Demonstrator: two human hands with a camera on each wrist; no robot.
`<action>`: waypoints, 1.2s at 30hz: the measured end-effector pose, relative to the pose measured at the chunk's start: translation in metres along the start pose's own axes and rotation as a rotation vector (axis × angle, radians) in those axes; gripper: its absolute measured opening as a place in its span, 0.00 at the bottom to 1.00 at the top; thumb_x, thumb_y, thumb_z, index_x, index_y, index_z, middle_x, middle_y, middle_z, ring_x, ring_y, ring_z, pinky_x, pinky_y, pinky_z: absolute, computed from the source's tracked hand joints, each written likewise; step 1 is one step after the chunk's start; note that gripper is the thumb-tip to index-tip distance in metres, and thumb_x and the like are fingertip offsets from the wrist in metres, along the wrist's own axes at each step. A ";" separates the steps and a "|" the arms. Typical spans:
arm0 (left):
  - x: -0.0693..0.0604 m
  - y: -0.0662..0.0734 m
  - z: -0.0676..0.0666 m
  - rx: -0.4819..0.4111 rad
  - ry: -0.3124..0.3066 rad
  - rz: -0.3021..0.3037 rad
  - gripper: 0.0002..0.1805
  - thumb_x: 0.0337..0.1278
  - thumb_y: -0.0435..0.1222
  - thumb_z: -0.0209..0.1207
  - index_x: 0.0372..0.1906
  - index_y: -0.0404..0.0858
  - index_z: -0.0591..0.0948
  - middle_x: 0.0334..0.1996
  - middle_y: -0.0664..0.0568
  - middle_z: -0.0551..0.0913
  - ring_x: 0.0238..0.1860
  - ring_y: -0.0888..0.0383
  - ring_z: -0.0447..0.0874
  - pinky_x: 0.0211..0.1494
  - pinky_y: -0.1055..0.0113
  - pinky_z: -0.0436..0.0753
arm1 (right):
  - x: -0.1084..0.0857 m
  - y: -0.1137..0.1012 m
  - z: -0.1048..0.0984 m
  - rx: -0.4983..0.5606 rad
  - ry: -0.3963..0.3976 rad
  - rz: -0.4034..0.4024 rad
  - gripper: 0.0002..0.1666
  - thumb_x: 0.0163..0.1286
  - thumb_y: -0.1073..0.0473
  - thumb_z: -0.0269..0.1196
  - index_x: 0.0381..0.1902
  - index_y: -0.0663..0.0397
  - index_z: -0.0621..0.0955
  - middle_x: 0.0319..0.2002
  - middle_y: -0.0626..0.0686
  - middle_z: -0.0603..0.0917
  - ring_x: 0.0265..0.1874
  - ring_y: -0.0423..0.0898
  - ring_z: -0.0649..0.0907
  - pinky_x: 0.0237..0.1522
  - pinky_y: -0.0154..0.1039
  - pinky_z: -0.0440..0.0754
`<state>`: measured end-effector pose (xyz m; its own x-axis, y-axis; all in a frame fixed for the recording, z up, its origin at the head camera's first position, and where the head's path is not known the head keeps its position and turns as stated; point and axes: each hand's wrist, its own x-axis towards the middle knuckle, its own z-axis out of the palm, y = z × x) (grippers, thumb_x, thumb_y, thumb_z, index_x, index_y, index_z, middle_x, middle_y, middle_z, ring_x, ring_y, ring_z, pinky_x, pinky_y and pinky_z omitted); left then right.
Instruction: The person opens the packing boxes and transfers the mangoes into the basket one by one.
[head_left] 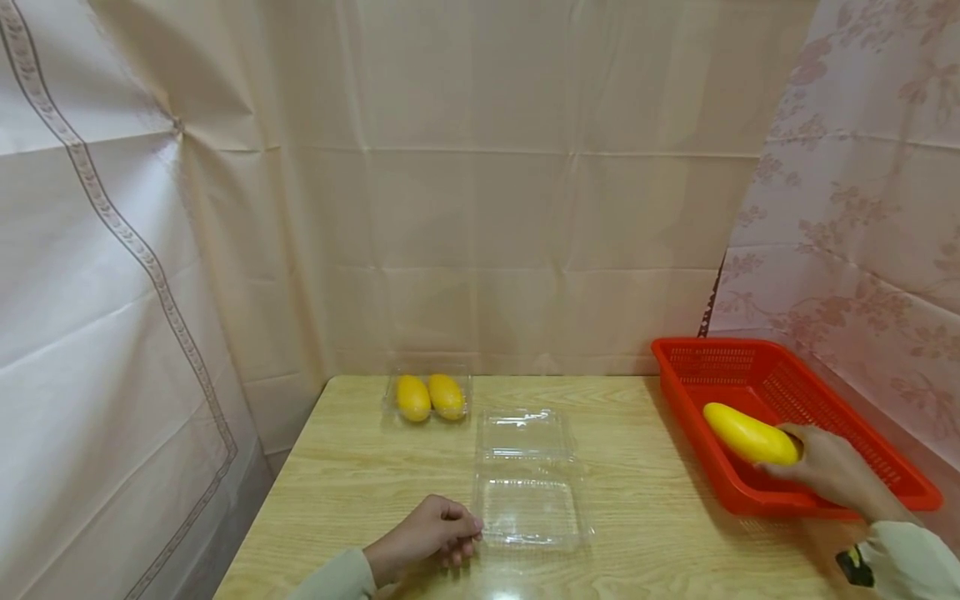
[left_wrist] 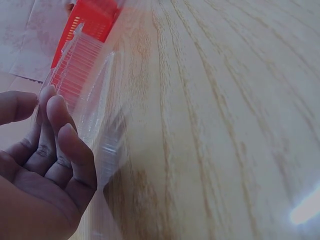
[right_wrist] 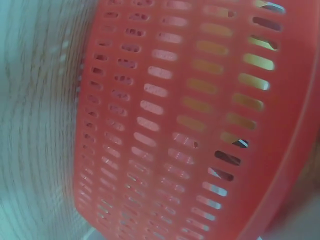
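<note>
In the head view my left hand (head_left: 431, 533) pinches the near left edge of a clear plastic clamshell box (head_left: 528, 508) between thumb and fingertips. The box lies unfolded on the table, its lid flap away from me. The left wrist view shows the thumb and fingers of that hand (left_wrist: 47, 155) at the clear plastic rim (left_wrist: 82, 60). On the right, my right hand (head_left: 832, 467) grips one end of a long yellow mango (head_left: 750, 433) over the red basket (head_left: 697, 442). Through the basket's slots (right_wrist: 200, 85) in the right wrist view, only yellow patches show.
Another clear box (head_left: 429, 417) holding two yellow mangoes (head_left: 414, 398) sits at the table's back left. The slotted basket stands at the table's right side. Pale cloth hangs (head_left: 525, 208) behind the wooden table (head_left: 337, 483) and on both sides.
</note>
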<state>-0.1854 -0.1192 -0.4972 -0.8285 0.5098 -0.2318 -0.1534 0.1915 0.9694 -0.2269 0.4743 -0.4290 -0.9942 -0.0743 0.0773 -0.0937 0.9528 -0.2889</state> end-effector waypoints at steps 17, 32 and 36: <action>0.002 -0.001 0.000 0.006 0.015 -0.001 0.16 0.73 0.40 0.61 0.38 0.28 0.86 0.23 0.53 0.84 0.19 0.65 0.77 0.22 0.74 0.73 | 0.003 0.002 -0.001 0.008 -0.154 0.046 0.49 0.60 0.34 0.73 0.55 0.78 0.77 0.35 0.52 0.80 0.33 0.50 0.76 0.35 0.45 0.72; -0.001 0.001 0.001 -0.012 0.005 0.006 0.17 0.71 0.40 0.63 0.38 0.27 0.86 0.24 0.52 0.85 0.20 0.65 0.77 0.23 0.74 0.75 | 0.005 0.004 0.003 0.030 -0.261 0.052 0.42 0.62 0.36 0.72 0.51 0.72 0.81 0.33 0.49 0.78 0.32 0.48 0.75 0.35 0.44 0.71; 0.000 0.000 0.001 -0.014 0.003 0.009 0.17 0.71 0.40 0.62 0.38 0.27 0.86 0.24 0.52 0.85 0.20 0.65 0.77 0.23 0.74 0.75 | 0.005 0.003 0.002 0.034 -0.284 0.058 0.42 0.61 0.37 0.73 0.51 0.74 0.81 0.34 0.49 0.80 0.33 0.49 0.76 0.36 0.45 0.72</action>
<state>-0.1846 -0.1188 -0.4971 -0.8313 0.5091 -0.2229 -0.1537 0.1749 0.9725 -0.2327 0.4756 -0.4316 -0.9723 -0.1042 -0.2091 -0.0333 0.9476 -0.3176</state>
